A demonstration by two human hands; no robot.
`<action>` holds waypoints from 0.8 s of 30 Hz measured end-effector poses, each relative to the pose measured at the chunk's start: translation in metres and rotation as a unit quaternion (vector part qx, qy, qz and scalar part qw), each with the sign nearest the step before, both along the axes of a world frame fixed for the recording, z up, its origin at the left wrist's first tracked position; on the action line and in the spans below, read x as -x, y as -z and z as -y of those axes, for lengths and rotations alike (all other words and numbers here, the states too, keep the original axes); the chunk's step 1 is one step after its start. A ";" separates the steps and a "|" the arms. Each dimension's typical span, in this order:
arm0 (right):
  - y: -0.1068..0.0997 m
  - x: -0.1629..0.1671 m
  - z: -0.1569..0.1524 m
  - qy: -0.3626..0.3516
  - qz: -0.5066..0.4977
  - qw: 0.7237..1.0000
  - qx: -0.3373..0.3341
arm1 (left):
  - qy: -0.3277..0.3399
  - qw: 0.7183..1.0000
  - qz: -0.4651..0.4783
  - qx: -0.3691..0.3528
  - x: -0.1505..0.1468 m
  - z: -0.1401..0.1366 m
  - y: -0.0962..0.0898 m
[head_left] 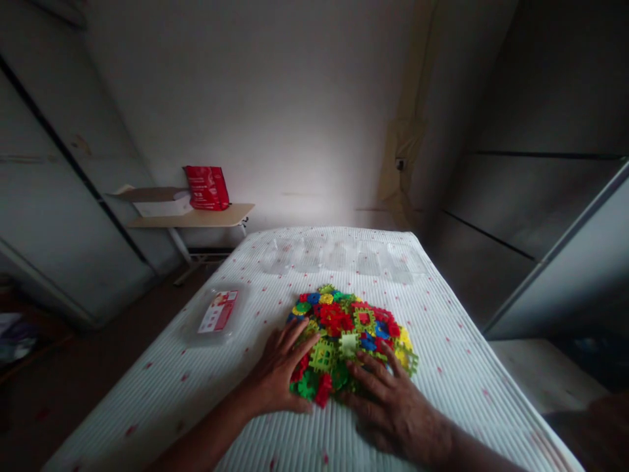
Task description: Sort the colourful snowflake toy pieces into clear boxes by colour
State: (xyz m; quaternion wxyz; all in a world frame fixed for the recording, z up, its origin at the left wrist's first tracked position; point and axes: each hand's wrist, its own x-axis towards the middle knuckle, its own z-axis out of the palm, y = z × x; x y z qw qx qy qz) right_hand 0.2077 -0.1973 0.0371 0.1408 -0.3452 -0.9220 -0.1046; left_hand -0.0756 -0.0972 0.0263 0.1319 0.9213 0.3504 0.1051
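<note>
A heap of plastic building pieces point(337, 318) in red, green, yellow and blue lies on the striped bedspread point(275, 446). Several are toothed squares or gear-like flower shapes. At the heap's left side, my left hand point(280, 367) rests with fingers apart, touching the pieces. My right hand point(393, 406) lies over the near right side, its fingers spread across the pieces. Neither hand grips a piece that I can make out. Some pieces under the fingers are hidden.
Several clear plastic containers point(339, 254) stand in a row behind the heap. To the left lies a clear box with a printed label point(219, 311). Beyond the bed, a small table point(236, 213) bears a red bag point(207, 188) and a white carton point(162, 204).
</note>
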 end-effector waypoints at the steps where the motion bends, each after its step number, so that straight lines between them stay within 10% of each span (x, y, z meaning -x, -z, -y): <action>1: 0.001 -0.001 -0.005 -0.009 0.000 1.000 -0.010 | -0.013 1.000 0.009 -0.013 -0.005 0.004 0.004; 16: 0.007 -0.036 -0.052 -0.032 -0.026 0.998 -0.036 | -0.084 0.985 0.050 -0.144 -0.052 0.017 0.004; 20: 0.003 -0.052 -0.055 0.069 -0.142 0.986 -0.061 | -0.142 0.969 0.115 -0.164 -0.036 0.010 0.008; 24: 0.007 -0.079 -0.071 0.227 -0.341 0.910 -0.061 | -0.227 0.928 0.234 -0.183 -0.021 -0.007 0.014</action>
